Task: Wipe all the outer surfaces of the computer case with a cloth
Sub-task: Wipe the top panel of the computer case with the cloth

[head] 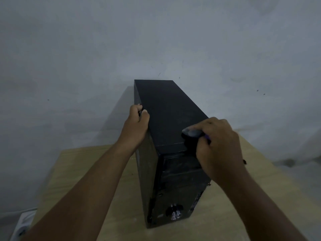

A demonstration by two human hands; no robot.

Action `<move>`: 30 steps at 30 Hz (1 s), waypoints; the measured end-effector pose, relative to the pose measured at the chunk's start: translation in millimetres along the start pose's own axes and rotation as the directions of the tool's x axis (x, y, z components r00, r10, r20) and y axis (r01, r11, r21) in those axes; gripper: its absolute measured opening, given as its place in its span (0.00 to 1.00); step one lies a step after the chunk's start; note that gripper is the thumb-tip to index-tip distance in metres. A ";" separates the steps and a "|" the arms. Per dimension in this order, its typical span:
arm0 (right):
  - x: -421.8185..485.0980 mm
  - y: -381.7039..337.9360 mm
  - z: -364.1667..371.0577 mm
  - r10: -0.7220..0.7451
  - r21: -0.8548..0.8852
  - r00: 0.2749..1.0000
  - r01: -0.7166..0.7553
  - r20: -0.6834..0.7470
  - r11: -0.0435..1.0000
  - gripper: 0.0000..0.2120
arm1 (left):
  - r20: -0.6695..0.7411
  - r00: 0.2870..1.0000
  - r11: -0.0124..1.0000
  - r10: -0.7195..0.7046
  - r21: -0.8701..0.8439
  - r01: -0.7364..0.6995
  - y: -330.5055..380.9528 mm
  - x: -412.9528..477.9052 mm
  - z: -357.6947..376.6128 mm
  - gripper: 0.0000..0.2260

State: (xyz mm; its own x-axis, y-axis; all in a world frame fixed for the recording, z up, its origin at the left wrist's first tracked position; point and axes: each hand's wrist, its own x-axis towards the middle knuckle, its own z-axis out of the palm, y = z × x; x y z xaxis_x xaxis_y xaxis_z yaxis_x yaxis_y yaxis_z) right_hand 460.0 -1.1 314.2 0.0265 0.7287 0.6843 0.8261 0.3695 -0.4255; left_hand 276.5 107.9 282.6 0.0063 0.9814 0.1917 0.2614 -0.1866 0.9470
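Note:
A black computer case (166, 115) stands upright on a light wooden table (78, 171), its front panel with a round silver button facing me. My left hand (137, 124) grips the top left edge of the case, thumb on top and fingers down the left side. My right hand (218, 145) holds a bunched dark cloth (192, 134) with a grey and purple patch, pressed on the near right corner of the top surface. Most of the cloth is hidden under my fingers.
A plain grey-white wall (156, 40) stands right behind the case. The table's edges run down to the left and right of the case. A white object (22, 225) lies low at the bottom left, beside the table.

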 end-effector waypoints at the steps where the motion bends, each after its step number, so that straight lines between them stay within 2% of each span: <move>1: -0.3 -5.4 6.2 0.054 -0.045 0.998 -0.055 -0.026 0.997 0.18 | -0.005 1.000 1.000 -0.002 -0.007 0.002 0.7 -0.4 0.5 0.18; 3: -2.0 -22.5 17.4 0.088 -0.072 0.996 -0.088 -0.001 0.994 0.18 | -0.015 1.000 1.000 -0.008 -0.025 0.007 1.7 -1.8 2.4 0.17; 6: -9.4 -49.5 27.8 -0.061 0.030 0.988 0.057 0.145 0.998 0.19 | -0.031 0.999 0.999 -0.009 -0.036 0.007 2.4 -2.6 2.8 0.16; 8: -13.5 -55.4 24.4 -0.177 0.148 0.966 0.150 0.190 0.978 0.17 | -0.031 0.999 0.999 -0.008 -0.035 0.007 2.7 -3.8 1.9 0.15; 10: -14.8 -45.4 13.5 -0.243 0.257 0.943 0.183 0.227 0.949 0.14 | -0.021 1.000 1.000 0.004 -0.008 -0.004 2.6 -3.8 0.9 0.16; 12: -15.1 -28.8 -1.3 -0.263 0.297 0.924 0.178 0.277 0.938 0.14 | -0.010 1.000 1.000 0.001 0.022 -0.001 1.7 -3.3 -0.7 0.17; 14: -14.4 -12.2 -15.6 -0.232 0.282 0.940 0.158 0.251 0.946 0.13 | 0.002 1.000 0.999 -0.004 0.036 0.004 1.0 -2.2 -2.0 0.17; 17: -10.9 12.6 -27.7 -0.105 0.247 0.988 0.074 0.113 0.966 0.15 | 0.012 1.000 0.999 -0.010 0.036 0.010 1.5 -2.6 -2.0 0.17; 20: -7.2 20.3 -15.2 0.027 0.054 0.998 -0.024 -0.058 0.998 0.19 | 0.013 1.000 0.999 -0.020 0.027 0.019 3.1 -2.8 -0.2 0.17; 23: -11.0 -2.4 9.2 0.112 -0.063 0.978 -0.124 -0.177 0.990 0.17 | 0.004 1.000 0.999 -0.017 0.036 0.017 4.0 -2.6 0.6 0.17; 27: -20.9 -24.6 20.0 -0.031 0.036 0.998 0.032 -0.046 0.999 0.15 | -0.008 1.000 0.999 -0.010 0.031 0.010 2.5 -3.3 2.3 0.16; 30: -23.2 -17.4 5.4 -0.172 0.100 0.985 0.169 0.023 0.981 0.15 | -0.036 0.999 0.999 -0.011 0.041 0.012 3.3 -4.6 2.7 0.16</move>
State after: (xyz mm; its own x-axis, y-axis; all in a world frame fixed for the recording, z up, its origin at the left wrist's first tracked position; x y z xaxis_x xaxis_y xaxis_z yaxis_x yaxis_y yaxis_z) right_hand 442.0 -21.3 302.5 -0.1288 0.6672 0.7336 0.7582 0.5431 -0.3608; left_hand 279.9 102.9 284.1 -0.0313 0.9812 0.1907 0.3006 -0.1727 0.9380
